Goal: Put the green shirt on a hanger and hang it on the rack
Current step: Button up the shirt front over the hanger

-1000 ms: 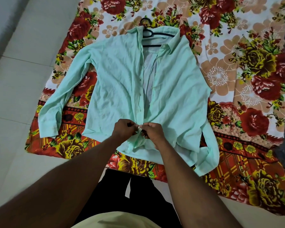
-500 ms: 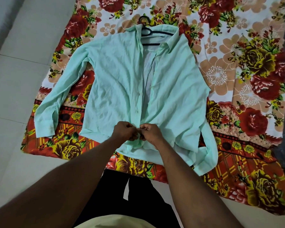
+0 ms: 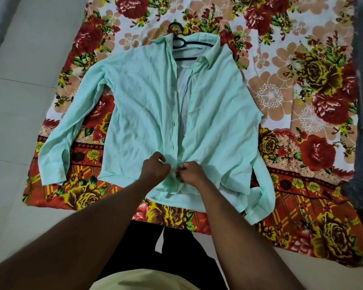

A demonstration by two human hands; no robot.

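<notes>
The light green shirt [image 3: 138, 114] lies face up on a floral cloth, its front open down most of the middle. A black hanger [image 3: 183, 41] sits inside the collar, its hook poking out above. My left hand [image 3: 155, 169] pinches the left front edge of the shirt near the hem. My right hand [image 3: 194, 171] pinches the right front edge just beside it. Both hands meet at the lower button line. No rack is in view.
The red and yellow floral cloth [image 3: 302, 80] is spread over a pale tiled floor [image 3: 19, 70]. The shirt's left sleeve stretches toward the cloth's left edge; the right sleeve is folded at the lower right. My dark-trousered legs [image 3: 176, 248] are below.
My hands have stayed at the lower button line, with the fingers shifting slightly on the fabric. The shirt and hanger have not moved on the cloth.
</notes>
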